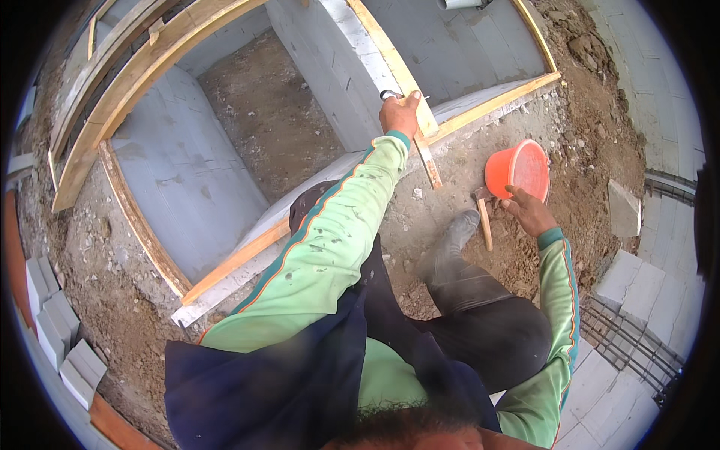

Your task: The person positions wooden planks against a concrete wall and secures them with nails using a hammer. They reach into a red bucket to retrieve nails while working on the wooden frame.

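Bucket (pixel 514 171) sits beside the hammer (pixel 485 223). Left of the bucket, the left hand (pixel 399 116) grips the board (pixel 394 64). I can't tell if the right hand (pixel 531 213), at the bucket, grips. Best hold the board still.

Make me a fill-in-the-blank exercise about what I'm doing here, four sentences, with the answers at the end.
1. The hand nearer the bucket is your ____ one.
2. Your left hand is at a board made of ____.
3. The tool on the ground beside your boot is a ____.
4. Your sleeves are mainly light ____.

Missing words: right; wood; hammer; green.
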Tool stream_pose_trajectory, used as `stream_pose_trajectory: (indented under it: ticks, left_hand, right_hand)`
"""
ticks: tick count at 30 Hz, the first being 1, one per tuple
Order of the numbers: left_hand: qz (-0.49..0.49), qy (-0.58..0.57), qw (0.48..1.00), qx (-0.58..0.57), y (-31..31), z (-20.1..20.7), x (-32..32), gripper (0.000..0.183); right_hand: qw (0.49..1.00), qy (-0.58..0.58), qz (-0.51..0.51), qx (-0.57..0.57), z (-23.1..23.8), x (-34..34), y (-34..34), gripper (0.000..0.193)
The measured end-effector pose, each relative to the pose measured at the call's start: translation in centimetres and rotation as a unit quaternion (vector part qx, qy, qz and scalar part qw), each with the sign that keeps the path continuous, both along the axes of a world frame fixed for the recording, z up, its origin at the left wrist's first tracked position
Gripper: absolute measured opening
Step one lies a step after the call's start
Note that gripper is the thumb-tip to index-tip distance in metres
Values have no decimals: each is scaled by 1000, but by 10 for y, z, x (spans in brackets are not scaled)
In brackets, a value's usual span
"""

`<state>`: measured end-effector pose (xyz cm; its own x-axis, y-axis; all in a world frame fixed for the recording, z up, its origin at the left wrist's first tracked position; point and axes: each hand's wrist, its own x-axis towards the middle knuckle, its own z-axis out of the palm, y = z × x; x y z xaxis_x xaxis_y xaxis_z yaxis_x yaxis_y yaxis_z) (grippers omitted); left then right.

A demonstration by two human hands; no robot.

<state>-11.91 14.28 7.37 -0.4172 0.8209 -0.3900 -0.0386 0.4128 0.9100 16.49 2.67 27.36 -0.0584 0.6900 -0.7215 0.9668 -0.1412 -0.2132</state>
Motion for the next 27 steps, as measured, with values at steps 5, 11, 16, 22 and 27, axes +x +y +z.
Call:
stream_pose_trajectory:
  ticks: [5, 11, 16, 22, 27]
  left_hand:
    - [35, 52, 998, -21, 19, -7, -24, 56]
    - [58, 127, 990, 6, 49, -63, -58, 54]
    - [39, 190, 981, 4, 78, -86, -64, 55]
    - [52, 171, 984, -19, 80, -113, -52, 57]
    - [35, 139, 990, 9, 91, -140, -63, 61]
  right_hand:
    - [974, 174, -130, 57, -114, 21, -18, 59]
    - [960, 220, -166, 56, -215, 24, -33, 53]
    - [948, 218, -219, 71, -243, 35, -48, 53]
    - [956, 171, -218, 97, -260, 44, -74, 52]
    - [943, 210, -223, 129, -260, 42, -80, 50]
